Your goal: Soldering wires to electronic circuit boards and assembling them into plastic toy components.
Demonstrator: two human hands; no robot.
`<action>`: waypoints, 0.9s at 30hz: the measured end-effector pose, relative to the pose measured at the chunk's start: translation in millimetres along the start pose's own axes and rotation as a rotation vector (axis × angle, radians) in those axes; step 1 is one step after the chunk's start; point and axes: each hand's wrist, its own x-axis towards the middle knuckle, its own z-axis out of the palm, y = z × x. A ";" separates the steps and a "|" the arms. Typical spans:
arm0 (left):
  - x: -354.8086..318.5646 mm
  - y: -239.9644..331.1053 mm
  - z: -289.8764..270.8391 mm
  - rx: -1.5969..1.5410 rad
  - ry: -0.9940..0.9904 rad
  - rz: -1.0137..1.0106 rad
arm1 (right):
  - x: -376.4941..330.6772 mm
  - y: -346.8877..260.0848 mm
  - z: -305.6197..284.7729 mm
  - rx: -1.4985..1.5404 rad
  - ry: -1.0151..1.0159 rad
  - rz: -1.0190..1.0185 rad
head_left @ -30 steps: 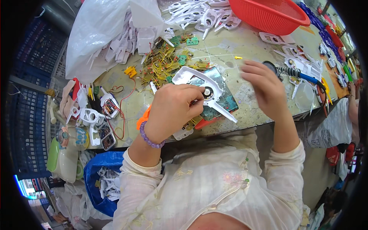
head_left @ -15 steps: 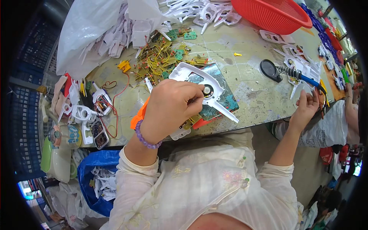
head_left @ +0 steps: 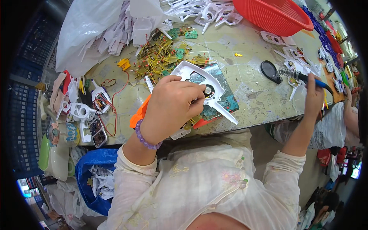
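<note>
A white plastic shell (head_left: pixel 221 109) with a long narrow handle lies on a dark, paint-worn block (head_left: pixel 226 86). A small round speaker (head_left: pixel 209 91) sits in its round recess. My left hand (head_left: pixel 172 101), a purple bead bracelet at its wrist, is closed over the shell. Its thumb and forefinger pinch together at the speaker's edge; what they hold is hidden. At the right, my right hand (head_left: pixel 313 96) has its fingers closed round the blue handle of a soldering iron (head_left: pixel 322 84). The iron's front rests in a coil stand (head_left: pixel 289 72) with a round black base.
Beyond my left hand lies a heap of circuit boards (head_left: pixel 157 57) with yellow wires. White shells fill a plastic bag (head_left: pixel 82 30) at the back left. A red basket (head_left: pixel 272 17) stands at the back right. Below the table's left edge hangs a blue bag (head_left: pixel 86 180) of white parts.
My right hand has moved right and up, from open beside the soldering iron to closed round its handle. My left hand and the white shell stay almost in place.
</note>
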 end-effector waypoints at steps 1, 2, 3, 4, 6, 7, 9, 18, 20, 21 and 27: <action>-1.4 -0.4 -0.5 0.008 -0.009 -0.005 | 0.1 -2.7 -15.4 -0.050 0.043 0.015; -1.6 -0.5 -1.1 0.008 -0.005 -0.017 | -5.9 -5.2 -23.5 0.002 0.240 -0.035; -0.7 0.7 -0.9 0.009 -0.009 -0.011 | -16.1 -20.0 -36.5 0.024 0.357 -0.067; -1.0 1.6 -0.9 0.011 -0.014 -0.005 | -27.9 -35.6 -43.6 0.046 0.474 -0.097; -0.1 1.9 -1.1 0.010 -0.019 -0.006 | -52.4 -47.7 -42.7 0.247 0.454 -0.191; 0.6 2.0 -1.6 0.018 -0.024 -0.004 | -64.5 -53.8 -38.6 0.456 0.435 -0.283; 0.7 1.7 -1.2 0.013 -0.023 -0.007 | -90.2 -73.3 -14.8 0.642 0.243 -0.442; -2.9 1.0 2.3 -0.005 0.010 -0.018 | -132.6 -113.6 37.7 0.569 -0.234 -0.525; -3.8 0.9 2.3 -0.011 0.022 -0.020 | -133.0 -114.1 38.6 0.554 -0.242 -0.544; -4.0 1.0 1.9 -0.018 0.022 -0.020 | -133.3 -114.5 38.1 0.560 -0.258 -0.544; -5.2 0.6 2.5 -0.034 0.048 -0.017 | -134.1 -113.5 39.5 0.551 -0.256 -0.541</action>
